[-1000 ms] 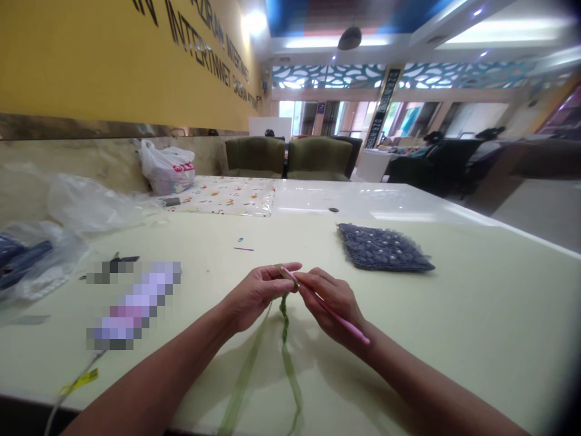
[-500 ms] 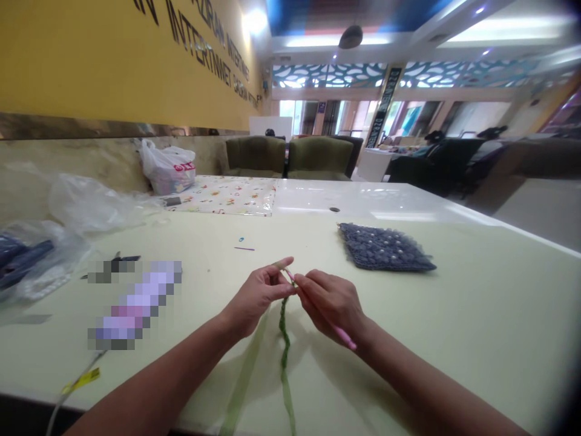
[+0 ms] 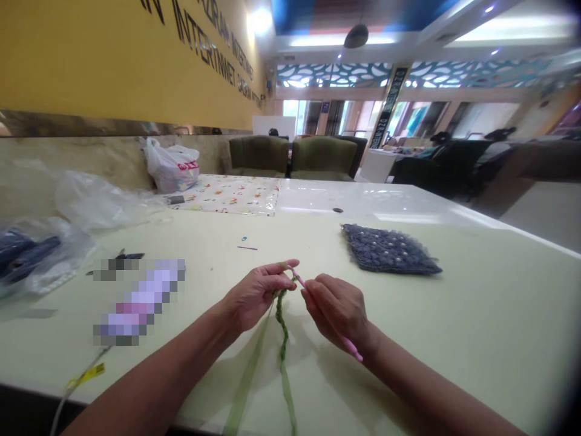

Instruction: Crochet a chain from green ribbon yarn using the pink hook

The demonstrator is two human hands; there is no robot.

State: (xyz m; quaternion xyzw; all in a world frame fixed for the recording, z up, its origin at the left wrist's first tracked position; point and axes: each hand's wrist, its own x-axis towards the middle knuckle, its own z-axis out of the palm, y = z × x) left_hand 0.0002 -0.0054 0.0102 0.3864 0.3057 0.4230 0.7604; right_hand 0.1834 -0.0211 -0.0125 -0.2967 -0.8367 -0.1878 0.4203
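My left hand [image 3: 258, 295] pinches the top of a green crocheted ribbon chain [image 3: 282, 330], its index finger stretched out with ribbon over it. From this hand a flat, sheer green ribbon [image 3: 247, 381] runs down to the table's near edge. The chain hangs below the fingers and ends in a loose ribbon tail. My right hand [image 3: 338, 306] is closed round a pink crochet hook [image 3: 350, 348]. The hook's tip meets the green ribbon by my left fingertips; the exact loop is too small to make out.
A dark blue beaded crocheted piece [image 3: 390, 249] lies at right. Ahead are a thin purple needle-like stick [image 3: 247, 247] and a small blue clip [image 3: 244, 238]. At left are a blurred-out lilac object [image 3: 145, 300], a dark tool [image 3: 129, 257] and plastic bags [image 3: 97, 200].
My hands have drawn slightly apart, and more of the hook's tip end shows between them. The left fingers have closed in more on the chain. The whole view has shifted slightly.
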